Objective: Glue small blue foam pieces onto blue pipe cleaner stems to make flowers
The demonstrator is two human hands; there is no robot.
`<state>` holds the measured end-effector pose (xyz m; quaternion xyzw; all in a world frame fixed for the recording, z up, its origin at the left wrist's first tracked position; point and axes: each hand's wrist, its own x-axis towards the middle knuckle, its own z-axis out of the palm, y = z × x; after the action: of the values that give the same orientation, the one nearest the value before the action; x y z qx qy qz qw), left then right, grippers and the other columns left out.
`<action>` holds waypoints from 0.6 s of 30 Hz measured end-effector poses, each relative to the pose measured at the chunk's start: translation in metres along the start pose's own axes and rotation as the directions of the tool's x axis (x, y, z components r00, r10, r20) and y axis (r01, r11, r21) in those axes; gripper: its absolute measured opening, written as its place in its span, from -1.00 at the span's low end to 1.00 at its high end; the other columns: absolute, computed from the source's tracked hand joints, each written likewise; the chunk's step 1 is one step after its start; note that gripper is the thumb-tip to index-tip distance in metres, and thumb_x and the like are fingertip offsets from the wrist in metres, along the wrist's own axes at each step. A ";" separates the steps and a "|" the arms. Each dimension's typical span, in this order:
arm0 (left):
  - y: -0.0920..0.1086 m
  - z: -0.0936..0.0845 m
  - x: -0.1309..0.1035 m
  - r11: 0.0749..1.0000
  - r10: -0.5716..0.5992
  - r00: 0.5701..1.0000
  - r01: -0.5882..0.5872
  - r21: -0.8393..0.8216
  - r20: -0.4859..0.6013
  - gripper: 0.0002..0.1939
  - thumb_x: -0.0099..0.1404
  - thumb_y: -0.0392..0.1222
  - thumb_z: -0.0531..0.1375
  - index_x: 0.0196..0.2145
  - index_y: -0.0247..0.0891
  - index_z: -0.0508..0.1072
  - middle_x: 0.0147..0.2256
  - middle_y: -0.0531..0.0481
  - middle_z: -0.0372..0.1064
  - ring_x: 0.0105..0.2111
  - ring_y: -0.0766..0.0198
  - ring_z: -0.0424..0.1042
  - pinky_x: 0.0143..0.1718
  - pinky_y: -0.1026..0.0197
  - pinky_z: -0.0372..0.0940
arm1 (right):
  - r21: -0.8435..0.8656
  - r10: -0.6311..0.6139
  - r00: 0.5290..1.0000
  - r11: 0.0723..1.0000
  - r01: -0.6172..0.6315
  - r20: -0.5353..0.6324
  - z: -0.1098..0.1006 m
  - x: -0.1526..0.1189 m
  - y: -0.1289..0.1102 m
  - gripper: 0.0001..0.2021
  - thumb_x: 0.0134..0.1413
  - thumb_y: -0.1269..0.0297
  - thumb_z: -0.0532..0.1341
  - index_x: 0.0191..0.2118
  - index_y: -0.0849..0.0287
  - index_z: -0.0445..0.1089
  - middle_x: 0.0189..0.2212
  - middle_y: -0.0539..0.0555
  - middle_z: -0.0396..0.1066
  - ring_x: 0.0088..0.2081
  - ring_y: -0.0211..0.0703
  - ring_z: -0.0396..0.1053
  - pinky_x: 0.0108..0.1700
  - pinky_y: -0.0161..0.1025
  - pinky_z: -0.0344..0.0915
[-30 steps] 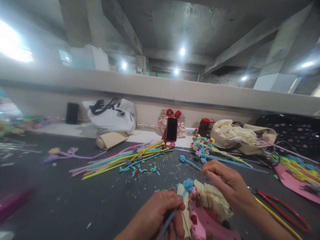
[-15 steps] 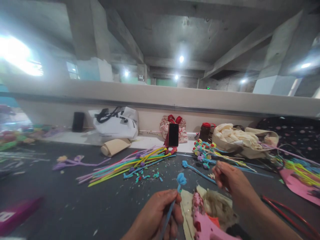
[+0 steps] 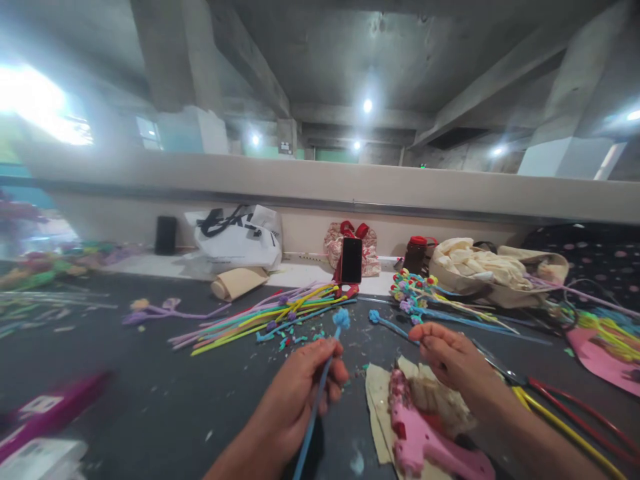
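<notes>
1. The left hand (image 3: 306, 378) is closed around a blue chenille stem (image 3: 311, 427); the stem slants up through the grip, and its fluffy blue head (image 3: 341, 318) sits just above the fingertips, over the dark tabletop (image 3: 150, 400).
2. The right hand (image 3: 453, 353) has its fingertips drawn together, well apart from the left; whether anything small is pinched there cannot be told.
3. Done, judging by looks: the head of the held stem appears formed; a flower bunch (image 3: 407, 293) lies behind the right hand, its heads apparently made up too.
4. Left, again a judgement: the held stem is apart from that bunch, and its visible lower length is plain; the loose chenille stems (image 3: 270, 317) left of centre seem mostly unworked.
5. Counted, blue-headed stems set apart from the bunch: two; one is in the left hand, and a second blue stem (image 3: 393, 326) lies near the right fingertips.
6. Counted, tools: one pink glue gun (image 3: 417, 437), resting on cream cloth (image 3: 379, 407); one pair of red-handled scissors (image 3: 523, 380), beyond the right forearm.
7. Counted, behind: one propped phone (image 3: 351, 260); one red-lidded bottle (image 3: 415, 255); the bunch and the loose stems overlap too much to number, as do the tiny clippings (image 3: 286, 343).
</notes>
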<state>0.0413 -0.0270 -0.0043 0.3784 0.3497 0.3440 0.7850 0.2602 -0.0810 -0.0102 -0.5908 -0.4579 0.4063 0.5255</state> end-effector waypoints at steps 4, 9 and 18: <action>0.019 -0.009 -0.002 0.996 0.065 0.995 -0.069 -0.052 -0.081 -0.90 0.15 -0.22 0.08 -0.43 -0.31 0.32 -0.69 0.12 0.28 -0.79 0.52 0.19 -0.82 0.52 -0.02 | -0.099 -0.039 0.998 0.994 0.043 0.044 0.002 -0.004 0.002 -0.73 -0.02 0.14 0.09 -0.26 0.21 0.33 -0.77 -0.23 -0.13 -0.75 -0.43 -0.21 -0.72 -0.44 -0.25; 0.027 -0.013 -0.003 0.992 0.099 0.988 -0.108 -0.070 -0.121 -0.91 0.16 -0.24 0.06 -0.44 -0.30 0.32 -0.69 0.12 0.28 -0.79 0.51 0.20 -0.82 0.52 -0.02 | -0.268 -0.179 0.979 0.942 0.200 0.101 0.008 -0.010 0.004 -0.85 -0.10 0.26 0.19 -0.34 0.13 0.44 -0.56 -0.06 0.36 -0.51 -0.29 0.29 -0.48 -0.38 0.20; 0.031 -0.020 -0.002 0.987 0.148 0.979 -0.155 -0.042 -0.138 -0.91 0.15 -0.24 0.07 -0.44 -0.31 0.33 -0.68 0.13 0.28 -0.77 0.52 0.21 -0.80 0.51 0.00 | -0.430 -0.178 0.930 0.848 0.311 0.320 0.029 -0.001 -0.009 -0.82 0.01 0.31 0.09 -0.27 0.12 0.40 -0.50 -0.03 0.38 -0.53 -0.27 0.28 -0.51 -0.36 0.18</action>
<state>0.0160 -0.0070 0.0125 0.3593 0.3627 0.4367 0.7407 0.2309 -0.0740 -0.0047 -0.5767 -0.6820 0.2873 0.3460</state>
